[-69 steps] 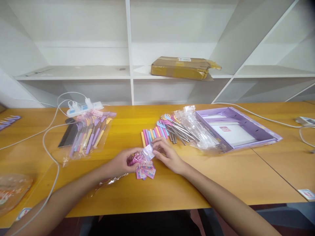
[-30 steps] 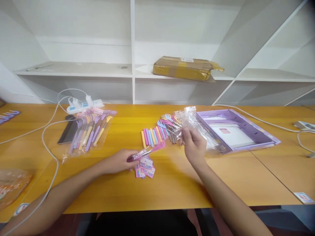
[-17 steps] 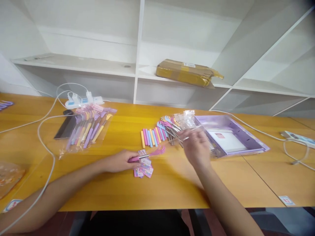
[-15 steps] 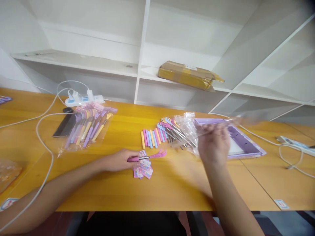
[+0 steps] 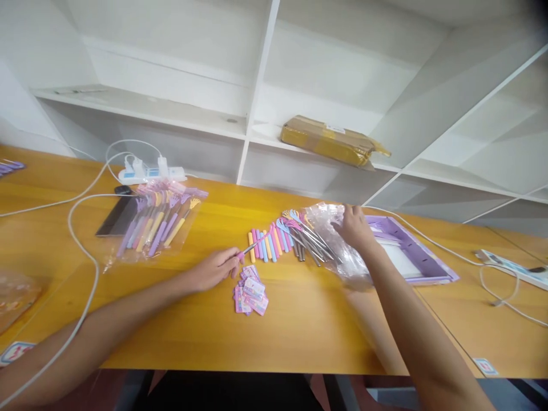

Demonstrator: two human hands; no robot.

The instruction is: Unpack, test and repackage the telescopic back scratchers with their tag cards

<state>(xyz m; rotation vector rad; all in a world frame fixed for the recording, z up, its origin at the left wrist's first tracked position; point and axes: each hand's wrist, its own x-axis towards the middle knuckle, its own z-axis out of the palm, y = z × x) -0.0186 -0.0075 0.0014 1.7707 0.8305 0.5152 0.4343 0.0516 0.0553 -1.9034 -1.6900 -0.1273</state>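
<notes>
Orange wooden table (image 5: 299,342): left hand (image 5: 220,267), closed round one pink claw-headed stick (image 5: 249,248), near pink cards (image 5: 252,291); right hand (image 5: 354,227) at clear bags (image 5: 345,257), grip indiscernible.

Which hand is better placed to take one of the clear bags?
Probably the right hand: it is right at the clear bags, though contact is unclear. The left hand is farther away and holds a pink back scratcher.

At least six metal sticks (image 5: 311,241) with hand-shaped heads, seven pastel cylindrical handles (image 5: 252,249) and four pink printed cards (image 5: 254,290) show, plus one brown cardboard box (image 5: 327,141).
</notes>
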